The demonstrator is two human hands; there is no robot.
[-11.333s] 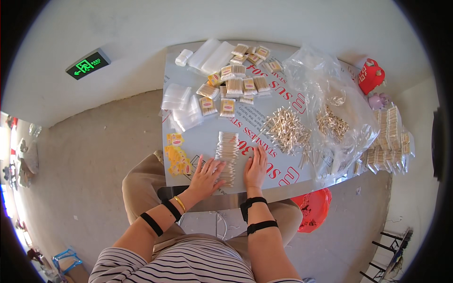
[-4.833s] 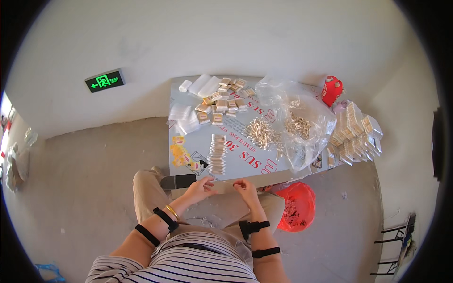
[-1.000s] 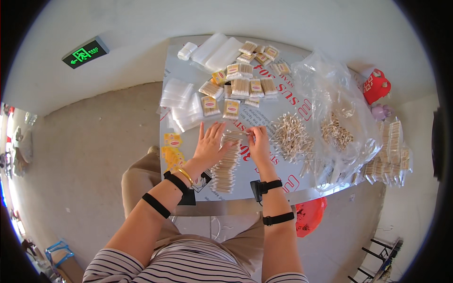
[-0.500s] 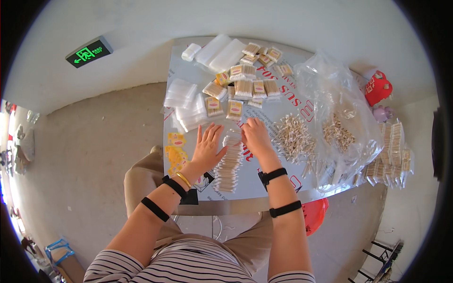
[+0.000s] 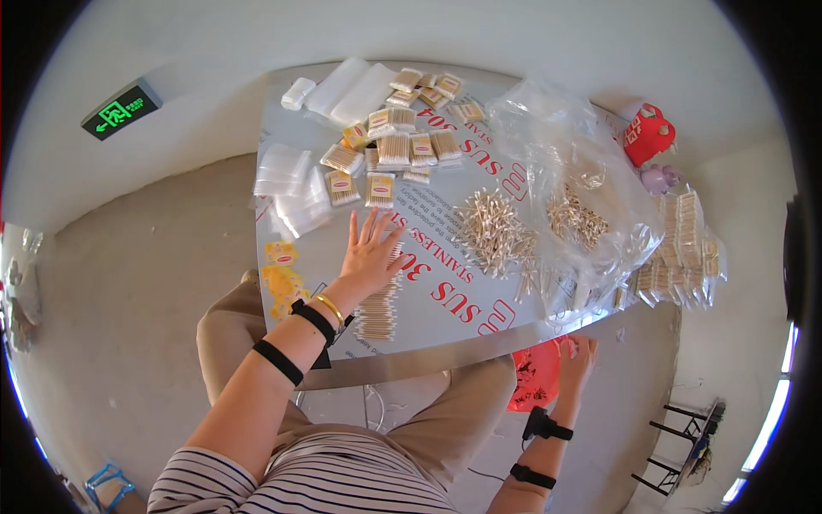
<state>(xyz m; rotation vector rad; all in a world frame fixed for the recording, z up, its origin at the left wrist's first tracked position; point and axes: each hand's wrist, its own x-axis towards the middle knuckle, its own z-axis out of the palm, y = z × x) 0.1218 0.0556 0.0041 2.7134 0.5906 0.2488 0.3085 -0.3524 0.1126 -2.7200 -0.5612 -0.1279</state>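
My left hand point(image 5: 372, 257) lies with fingers spread over the far end of a neat row of cotton swabs point(image 5: 377, 313) on the table. My right hand point(image 5: 578, 364) is off the table's front right edge, beside a red plastic bag point(image 5: 538, 377); its fingers are bent and apart, and I see nothing held in them. A loose heap of cotton swabs point(image 5: 497, 231) lies right of the row. Beyond my left hand are several small packs of swabs point(image 5: 394, 150). Yellow labels point(image 5: 281, 287) lie at the left edge.
Clear flat bags point(image 5: 291, 201) lie at the left, and more clear sleeves point(image 5: 351, 90) at the back. A large clear bag point(image 5: 591, 171) with swabs in it covers the right side. Stacked swab packs point(image 5: 682, 248), a red bag point(image 5: 648, 135) and a purple object point(image 5: 661, 178) sit farther right.
My right hand has left the far end of the swab row and dropped to the right, past the table edge to the red bag. My left hand has moved onto the row. The view has shifted right.
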